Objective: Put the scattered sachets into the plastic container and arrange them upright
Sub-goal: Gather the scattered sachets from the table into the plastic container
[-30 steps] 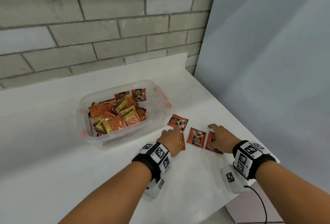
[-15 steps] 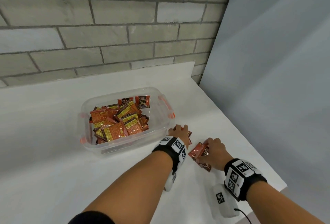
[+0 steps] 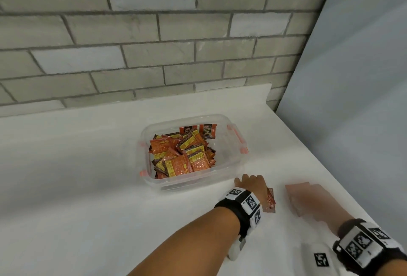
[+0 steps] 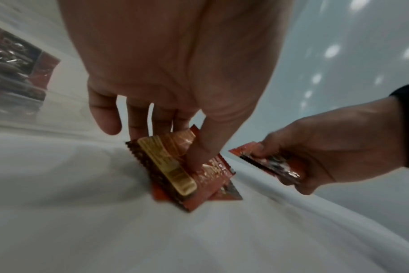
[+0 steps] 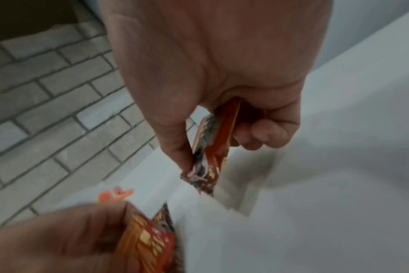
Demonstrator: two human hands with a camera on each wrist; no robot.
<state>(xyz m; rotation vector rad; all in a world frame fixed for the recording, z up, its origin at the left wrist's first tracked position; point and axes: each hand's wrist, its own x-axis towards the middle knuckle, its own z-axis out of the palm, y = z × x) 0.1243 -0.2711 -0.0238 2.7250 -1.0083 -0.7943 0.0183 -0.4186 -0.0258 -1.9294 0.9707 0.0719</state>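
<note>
Your left hand [image 4: 175, 61] pinches a small fan of orange foil sachets [image 4: 187, 173] between thumb and fingers, their lower corners close to or touching the white table [image 4: 70, 230], just in front of the clear plastic container with orange clips [image 3: 229, 141]. Your right hand [image 4: 334, 146] clamps a second, thinner stack of red-and-black foil sachets [image 5: 213, 146] edge-on between thumb and curled fingers, lifted off the surface.

The left bundle is splayed, not squared, so I judge a sachet could slide out as you carry it over the container's rim. Catch that rim with the stack and the slick foil may scatter again. Dropped onto the loose heap of sachets already inside [image 3: 182, 154], they would likely lie flat, not upright.

In the head view your right hand is a motion smear, so its grip reads only from the wrist cameras. How many sachets each hand holds is unclear, and your left palm hides the rest of its bundle.
</note>
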